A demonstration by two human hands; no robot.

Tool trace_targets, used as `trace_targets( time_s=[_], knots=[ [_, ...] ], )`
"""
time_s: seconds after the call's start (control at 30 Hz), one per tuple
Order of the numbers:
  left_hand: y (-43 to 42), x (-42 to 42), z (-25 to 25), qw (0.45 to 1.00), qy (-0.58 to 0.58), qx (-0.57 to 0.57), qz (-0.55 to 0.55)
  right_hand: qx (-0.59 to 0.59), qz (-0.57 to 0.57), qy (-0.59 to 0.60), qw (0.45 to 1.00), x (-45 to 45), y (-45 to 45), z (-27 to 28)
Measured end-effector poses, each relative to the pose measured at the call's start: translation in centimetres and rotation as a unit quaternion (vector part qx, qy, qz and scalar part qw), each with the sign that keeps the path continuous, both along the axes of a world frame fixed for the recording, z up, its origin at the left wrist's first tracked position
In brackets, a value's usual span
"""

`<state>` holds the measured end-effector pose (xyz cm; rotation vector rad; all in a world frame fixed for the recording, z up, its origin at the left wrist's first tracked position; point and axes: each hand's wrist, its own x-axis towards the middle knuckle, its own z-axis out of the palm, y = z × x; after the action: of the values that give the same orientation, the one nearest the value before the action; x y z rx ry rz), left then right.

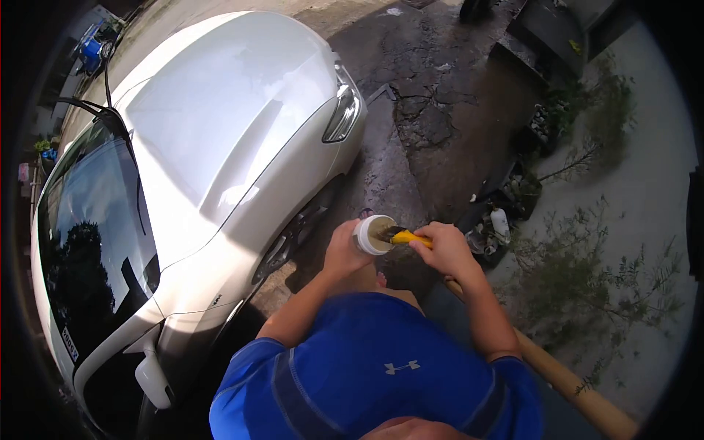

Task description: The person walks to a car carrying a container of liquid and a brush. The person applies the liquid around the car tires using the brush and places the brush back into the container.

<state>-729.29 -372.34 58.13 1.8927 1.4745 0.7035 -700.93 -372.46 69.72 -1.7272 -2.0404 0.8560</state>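
Observation:
My left hand [346, 251] is wrapped round a small white tub [361, 238], tilted so its open mouth faces right. Beige material coats or fills the inside. From the other side, my right hand [446, 251] grips a yellow-handled tool [408, 237]. The tool's dark end reaches into the tub's mouth; whether it is a blade or a brush I cannot make out. Both hands are close together in front of my body.
A white car [220, 125] stands to the left, its front wheel [293, 235] near my left arm. Cracked dark ground [433, 103] lies ahead. Plants [594, 271] and a pale wall [653, 183] are on the right, with a wooden pole [565, 378] beside my right arm.

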Motion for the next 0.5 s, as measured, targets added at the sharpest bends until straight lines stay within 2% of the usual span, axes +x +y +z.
trace_targets(
  time_s=[0.07,0.13,0.23,0.33,0.37,0.47,0.5],
  knots=[
    [3.4,0.7,-0.8,1.0,-0.021,0.013,-0.013,-0.011,0.049,-0.045,0.998,-1.1,4.4,0.0],
    [6.7,1.8,-1.5,0.999,-0.046,-0.01,-0.021,-0.024,0.083,-0.038,0.996,-1.5,9.0,-0.3],
    [13.6,3.7,-1.5,0.991,-0.107,-0.036,-0.07,-0.05,-0.066,0.121,0.989,0.1,15.2,0.7],
    [19.9,6.0,0.1,0.985,-0.13,-0.059,-0.098,0.006,-0.101,0.219,0.971,4.1,19.1,-2.0],
    [22.1,7.3,0.7,0.983,-0.134,-0.057,-0.112,-0.039,-0.087,0.207,0.974,5.3,20.2,-3.1],
    [28.2,11.1,2.5,0.967,-0.178,-0.03,-0.181,-0.046,-0.062,0.346,0.935,5.7,23.8,-5.6],
    [29.9,12.6,2.4,0.959,-0.211,-0.013,-0.188,-0.051,-0.094,0.377,0.92,6.1,25.1,-6.7]
  ],
)
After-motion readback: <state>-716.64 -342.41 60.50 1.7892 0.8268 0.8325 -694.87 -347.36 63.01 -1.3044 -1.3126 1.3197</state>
